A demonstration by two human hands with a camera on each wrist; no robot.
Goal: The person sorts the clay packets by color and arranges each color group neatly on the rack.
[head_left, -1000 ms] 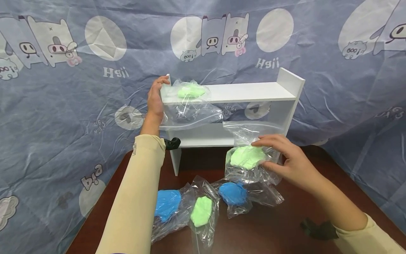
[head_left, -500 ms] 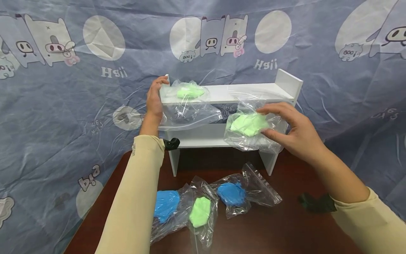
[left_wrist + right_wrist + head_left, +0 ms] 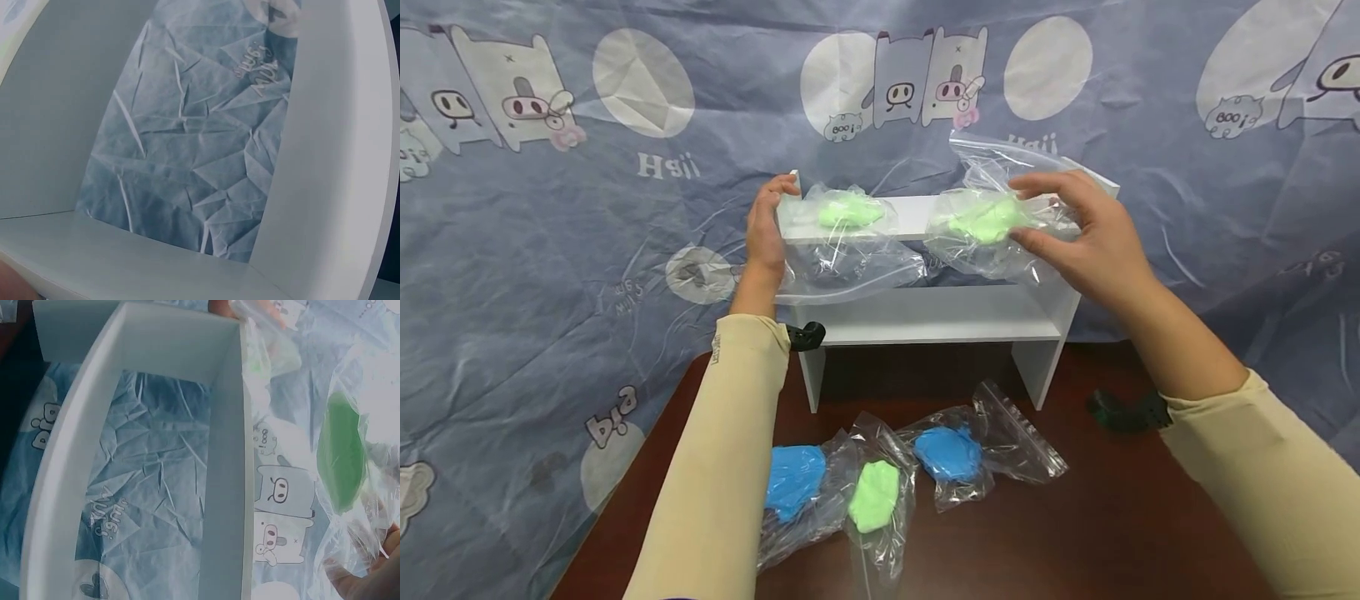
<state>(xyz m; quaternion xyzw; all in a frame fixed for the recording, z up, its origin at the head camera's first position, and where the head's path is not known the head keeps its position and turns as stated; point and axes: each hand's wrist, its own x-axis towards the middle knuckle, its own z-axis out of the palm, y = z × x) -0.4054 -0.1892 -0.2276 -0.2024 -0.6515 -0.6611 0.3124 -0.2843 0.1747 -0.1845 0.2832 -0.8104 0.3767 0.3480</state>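
Held bag (image 3: 981,221): clear plastic round a pale green lump, in front of or above the right part of the top board (image 3: 913,218). The right wrist view shows a gap between the lump and the board; whether any loose film touches the board cannot be told.
Right-hand grip (image 3: 1097,233): narrow — thumb and fingers pinch the held bag at its right side.
Left-hand grip (image 3: 766,229): fingers bent over the left end of the shelf unit (image 3: 925,315), holding it there.
Shelf unit: white, upright at the far edge of the tabletop (image 3: 1060,533), with a lower board below the top one.
Shelf bag (image 3: 850,212): another green lump in clear plastic, on the left end of the top board — its zip end hangs down over the front edge.
Tabletop bags: a left blue bag (image 3: 793,479) toward the left edge, partly behind the left sleeve (image 3: 715,450); a lower green bag (image 3: 874,497) beside it; a right blue bag (image 3: 949,454) just past that, its zip end pointing toward the right edge.
Backdrop: creased blue-grey cloth (image 3: 520,250) printed with cartoon pigs.
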